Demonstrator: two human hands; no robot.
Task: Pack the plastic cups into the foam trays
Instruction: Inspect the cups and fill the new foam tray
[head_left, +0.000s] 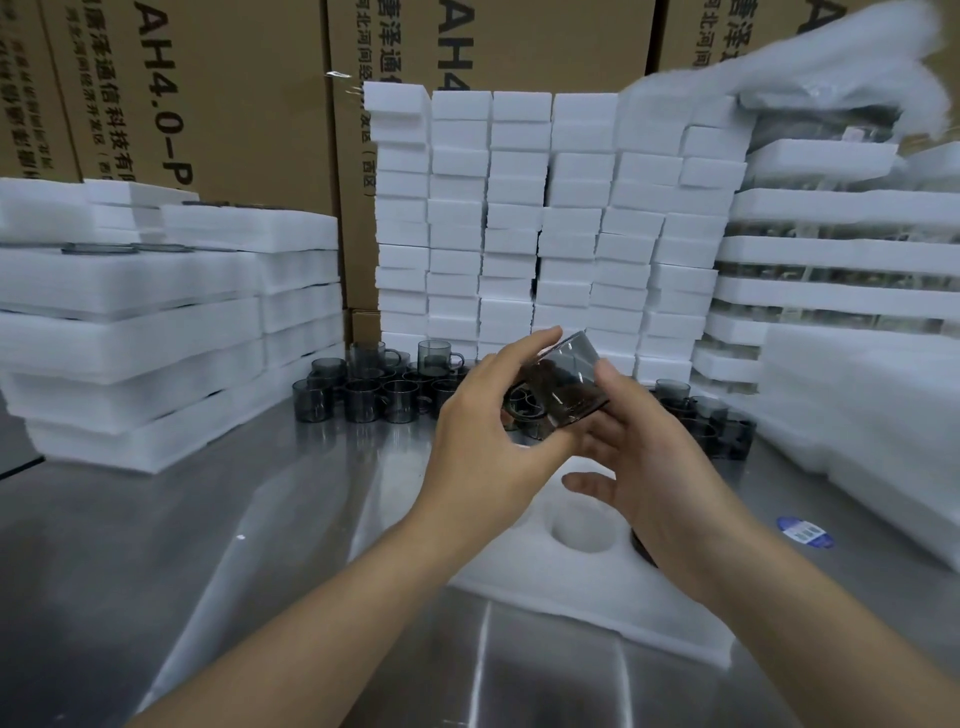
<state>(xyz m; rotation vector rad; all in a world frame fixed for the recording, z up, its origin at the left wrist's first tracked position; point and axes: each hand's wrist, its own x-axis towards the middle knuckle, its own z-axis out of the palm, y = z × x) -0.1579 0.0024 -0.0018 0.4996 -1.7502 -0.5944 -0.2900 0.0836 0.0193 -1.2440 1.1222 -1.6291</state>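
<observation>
Above one foam tray (597, 597), left hand (478, 431) and right hand (639, 457) both grip one smoky cup (571, 379) — tilted, its axis slanting up-right.

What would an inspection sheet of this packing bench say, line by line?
Surface: shiny steel table.
Job's things: smoky cup held tilted above the foam tray, which shows one open round pocket; loose cups clustered at the back.
Clutter: blue sticker on the table, right side.
Hands: left hand and right hand both grip the cup.
Cables: nothing seen.
Surroundings: foam blocks in stacks, stacked trays at left, cardboard boxes behind.
</observation>
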